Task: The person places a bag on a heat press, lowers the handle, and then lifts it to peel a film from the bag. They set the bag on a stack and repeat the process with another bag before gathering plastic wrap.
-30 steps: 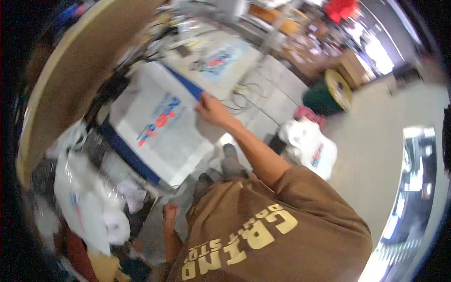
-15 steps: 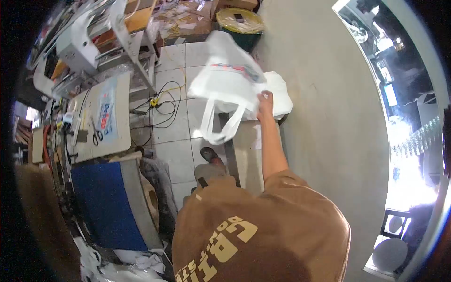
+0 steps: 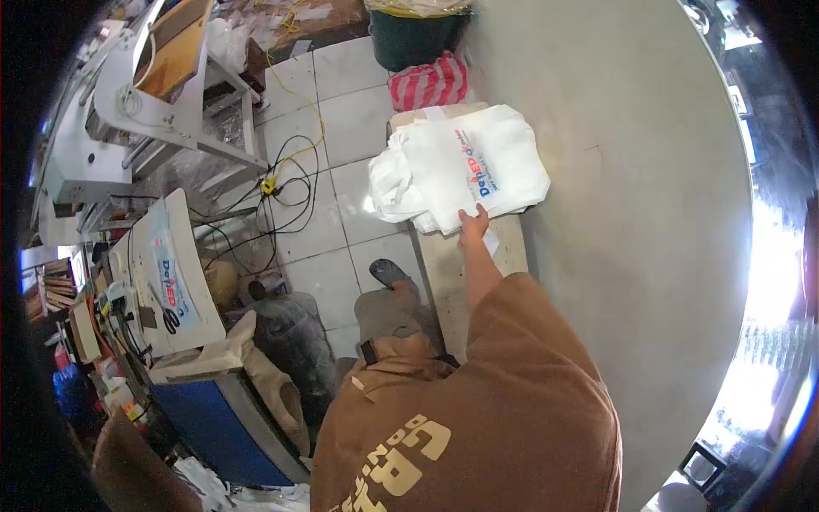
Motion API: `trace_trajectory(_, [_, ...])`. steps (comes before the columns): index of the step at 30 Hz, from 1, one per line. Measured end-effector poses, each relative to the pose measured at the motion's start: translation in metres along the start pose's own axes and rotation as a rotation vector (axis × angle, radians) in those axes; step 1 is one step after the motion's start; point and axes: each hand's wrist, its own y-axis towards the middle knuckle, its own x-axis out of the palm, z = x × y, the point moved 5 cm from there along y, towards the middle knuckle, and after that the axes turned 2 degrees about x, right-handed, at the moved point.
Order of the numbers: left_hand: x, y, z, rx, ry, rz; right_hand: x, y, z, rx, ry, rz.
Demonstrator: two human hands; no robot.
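Observation:
My right hand (image 3: pixel 473 225) is at the near edge of a pile of white bags (image 3: pixel 522 171), its thumb and finger closed on the edge of the top bag (image 3: pixel 439 171). That bag lies flat with its red and blue print facing up, and its handles reach toward the left side of the pile. The pile rests on a narrow pale bench (image 3: pixel 499 256). My left hand does not show; a dark band (image 3: pixel 368 352) is visible near my lap.
A wall-like grey surface (image 3: pixel 640 213) runs along the right. Beyond the bench are a red-and-white striped bundle (image 3: pixel 429 83) and a green bin (image 3: pixel 414 41). Cables (image 3: pixel 294 192) lie on the tiles. At left stand a printed board (image 3: pixel 192 282) and a metal-framed machine (image 3: pixel 153 119).
The white bag that hung in the air from my right hand now lies flat on the pile, print up. My right hand has come down and nearer. The view has shifted.

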Motion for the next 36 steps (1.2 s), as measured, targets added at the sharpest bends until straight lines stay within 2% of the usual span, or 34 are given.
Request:
trace_trajectory(1, [-0.001,0.0,0.005,-0.007,0.006,0.004,0.002,-0.013,-0.012,-0.034,-0.049,0.062])
trace_trajectory(3, [-0.003,-0.001,0.013,-0.019,0.018,0.0,0.005,-0.042,-0.036,0.023,0.019,0.12])
trace_trajectory(5, [-0.005,-0.001,0.018,-0.027,0.019,0.005,0.009,-0.056,-0.049,0.138,0.193,0.169])
trace_trajectory(9, [-0.008,-0.004,0.022,-0.034,0.022,0.009,0.01,-0.049,-0.045,0.081,0.106,0.201])
trace_trajectory(12, [-0.011,-0.007,0.024,-0.034,0.023,0.01,0.004,-0.039,-0.049,0.147,0.001,0.125])
trace_trajectory(15, [-0.012,-0.009,0.023,-0.031,0.026,0.007,0.002,-0.02,-0.037,0.041,-0.088,0.022])
trace_trajectory(17, [-0.014,-0.009,0.018,-0.032,0.013,0.011,-0.002,-0.028,-0.054,0.008,-0.517,0.107])
trace_trajectory(18, [-0.014,-0.009,0.015,-0.027,0.009,0.015,-0.002,-0.032,-0.058,0.002,-0.521,0.101])
trace_trajectory(20, [-0.016,-0.009,0.007,-0.021,-0.001,0.019,-0.016,-0.048,-0.062,0.145,-0.65,0.346])
trace_trajectory(21, [-0.018,-0.008,0.005,-0.017,-0.011,0.021,-0.018,-0.052,-0.062,0.131,-0.655,0.337])
trace_trajectory(23, [-0.019,-0.009,-0.006,-0.001,-0.03,0.027,-0.032,-0.055,-0.027,0.364,-0.76,0.433])
trace_trajectory(24, [-0.019,-0.009,-0.015,0.005,-0.046,0.034,-0.037,-0.062,-0.015,0.47,-0.799,0.385])
trace_trajectory(27, [-0.012,-0.005,-0.045,0.044,-0.092,0.051,-0.018,-0.108,0.019,0.732,-0.71,-0.443])
trace_trajectory(29, [0.011,0.008,-0.062,0.089,-0.104,0.034,0.005,-0.138,0.02,0.675,-0.836,-0.736])
trace_trajectory(31, [0.037,0.028,-0.066,0.163,-0.108,-0.039,0.043,-0.14,0.031,0.443,-1.06,-0.96])
trace_trajectory(32, [0.046,0.029,-0.065,0.207,-0.118,-0.076,0.062,-0.164,0.014,0.353,-1.035,-1.028])
trace_trajectory(33, [0.032,-0.006,-0.023,0.29,-0.111,-0.009,0.081,-0.186,-0.005,0.265,-1.006,-1.097])
trace_trajectory(34, [0.014,-0.049,0.029,0.371,-0.099,0.06,0.111,-0.188,-0.001,-0.118,-1.139,-1.299])
trace_trajectory(36, [-0.015,-0.089,0.054,0.349,-0.181,-0.036,0.17,-0.223,-0.002,-0.704,-0.999,-1.605])
